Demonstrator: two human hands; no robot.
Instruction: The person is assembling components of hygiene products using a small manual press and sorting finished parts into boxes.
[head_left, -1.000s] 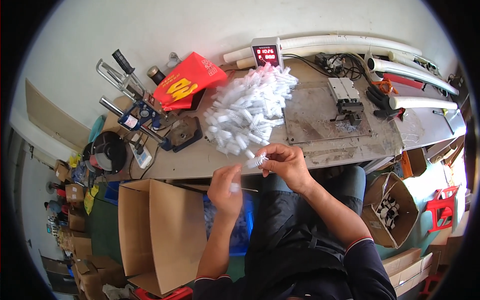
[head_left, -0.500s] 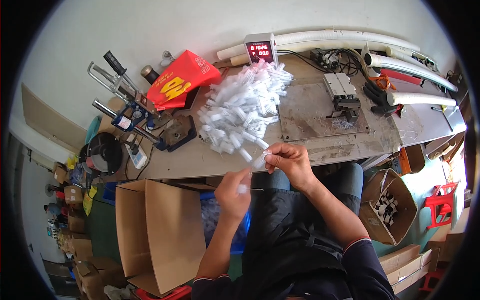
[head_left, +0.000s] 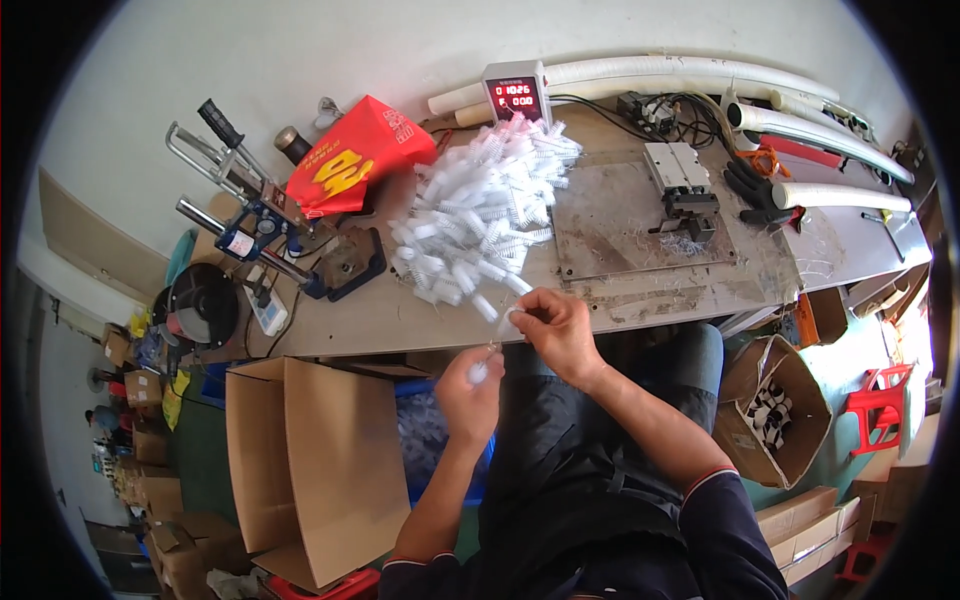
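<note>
Aligning, by my judgement, is the step in hand: near the front edge of the surface (head_left: 370,332), the right hand (head_left: 560,338) pinches a white piece (head_left: 508,322) in its fingers; the left hand (head_left: 465,392) curls its fingers around a white part (head_left: 478,372) (shape unclear). Steady guiding seems called for next.

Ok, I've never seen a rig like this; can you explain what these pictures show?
There is no robot here, just a person's bare hands. One wide fisheye camera worn on the head looks down, so straight edges bend; picture left is the person's left. On the greyish-beige table are a heap of small white ridged pieces, a red bag with yellow print and a silver-and-dark metal fixture. The right hand pinches a small white piece; the left hand, lower in view, is curled around a similar white piece.
</note>
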